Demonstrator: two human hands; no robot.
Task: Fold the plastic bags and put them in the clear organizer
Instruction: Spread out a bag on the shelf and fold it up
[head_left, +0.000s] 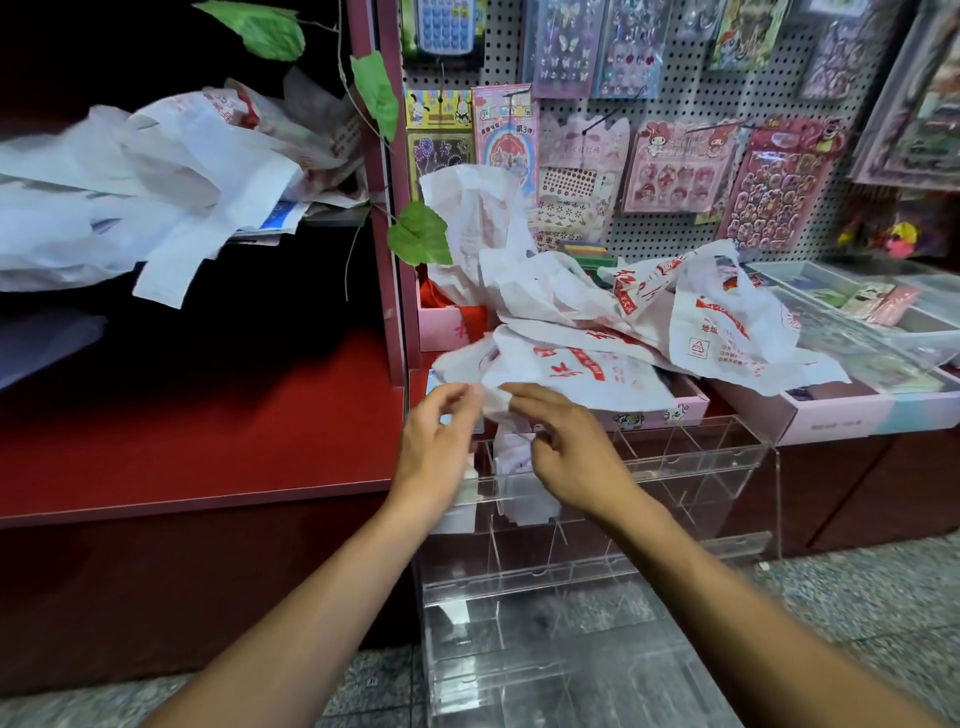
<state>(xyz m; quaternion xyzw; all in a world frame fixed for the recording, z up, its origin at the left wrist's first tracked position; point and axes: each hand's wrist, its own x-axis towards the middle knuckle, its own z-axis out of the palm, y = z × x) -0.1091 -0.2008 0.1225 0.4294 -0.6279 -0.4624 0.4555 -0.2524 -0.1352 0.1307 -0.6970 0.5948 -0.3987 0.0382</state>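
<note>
Bag pile behind organizer; folded bags inside.
</note>
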